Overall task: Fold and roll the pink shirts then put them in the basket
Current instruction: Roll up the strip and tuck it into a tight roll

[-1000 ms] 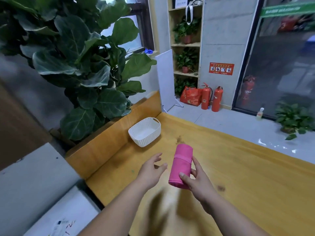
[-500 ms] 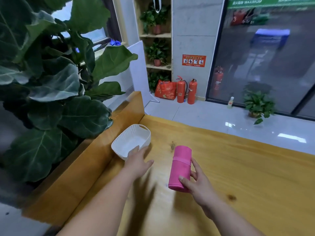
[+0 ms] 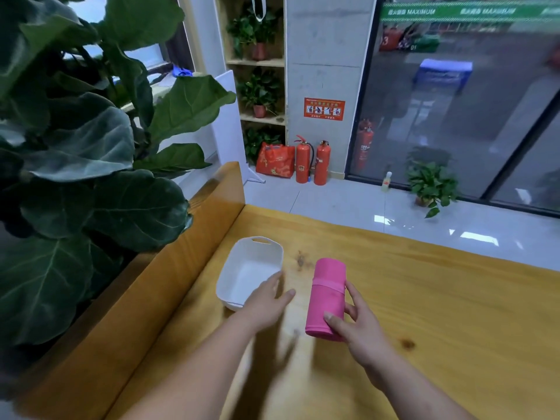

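Holding the rolled pink shirt (image 3: 325, 298) at lower centre in our right hand (image 3: 362, 333), grip curled round it, we touch the empty white basket (image 3: 230, 268) with our left hand (image 3: 266, 303), grip spread; rolling looks done, placing is left.

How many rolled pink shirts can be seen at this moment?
1. The rolled pink shirt is gripped by the right hand, to the right of the white basket. The basket's inside shows no shirt; the left hand covers its near corner.

Setting: commercial or office lobby. Glass storefront wall (image 3: 454, 101), two fire extinguishers (image 3: 312, 160) under a safety notice (image 3: 324, 109). Potted plants on shelving (image 3: 257, 86).
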`<state>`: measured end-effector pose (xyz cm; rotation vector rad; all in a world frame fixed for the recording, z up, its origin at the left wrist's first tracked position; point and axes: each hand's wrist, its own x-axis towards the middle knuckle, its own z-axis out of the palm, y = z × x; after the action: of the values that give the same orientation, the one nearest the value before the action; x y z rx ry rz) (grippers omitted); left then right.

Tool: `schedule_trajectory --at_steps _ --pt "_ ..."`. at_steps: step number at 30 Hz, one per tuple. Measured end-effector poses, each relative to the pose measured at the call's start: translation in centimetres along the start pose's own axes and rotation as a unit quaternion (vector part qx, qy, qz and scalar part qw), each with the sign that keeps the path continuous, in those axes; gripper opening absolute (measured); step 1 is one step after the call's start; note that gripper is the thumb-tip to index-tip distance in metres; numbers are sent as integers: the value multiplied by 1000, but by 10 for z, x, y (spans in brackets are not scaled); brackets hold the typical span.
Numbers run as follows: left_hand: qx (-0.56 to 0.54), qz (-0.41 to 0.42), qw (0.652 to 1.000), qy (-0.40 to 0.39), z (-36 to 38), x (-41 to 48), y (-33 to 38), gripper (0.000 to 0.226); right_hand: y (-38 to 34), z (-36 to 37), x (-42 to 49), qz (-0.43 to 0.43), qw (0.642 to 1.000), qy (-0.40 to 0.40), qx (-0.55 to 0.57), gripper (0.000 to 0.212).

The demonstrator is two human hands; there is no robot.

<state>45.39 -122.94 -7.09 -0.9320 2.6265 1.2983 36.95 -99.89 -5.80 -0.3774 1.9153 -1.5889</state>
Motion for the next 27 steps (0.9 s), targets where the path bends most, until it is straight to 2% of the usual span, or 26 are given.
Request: schedule_trajectory --at_steps 3,6,7,9,10,13,15,17,19,24,27 --pt "-99 -12 994 -44 29 -14 17 72 0 -3 -5 1 1000 20 -6 93" --pt "-227 -53 968 -90 51 -23 31 89 0 -9 -11 10 999 37 -6 89" --pt "-254 -53 961 -97 55 -24 34 88 0 -11 -13 14 999 43 -8 89" --pt "-241 -22 966 -86 52 -27 44 70 0 -15 -15 21 998 52 -10 89" --pt "-213 -2 975 -56 48 -27 44 62 -1 -16 -15 23 998 53 -9 89" --pt "-16 48 996 76 29 -14 26 63 -2 -14 -13 27 998 49 -10 91" --pt "47 8 995 90 18 -5 7 68 -4 -8 -9 26 999 41 -16 93" --pt "11 -32 998 53 11 -1 -6 70 -7 1 -5 24 999 28 -28 93" --pt "-36 -26 998 33 9 -2 -11 69 -11 11 1 25 998 14 -48 90" --pt "-65 -3 998 24 14 -11 -14 65 -23 37 21 66 993 -21 -99 91" --pt "-82 -3 997 15 13 -14 -17 65 -18 54 42 89 984 -15 -155 101"
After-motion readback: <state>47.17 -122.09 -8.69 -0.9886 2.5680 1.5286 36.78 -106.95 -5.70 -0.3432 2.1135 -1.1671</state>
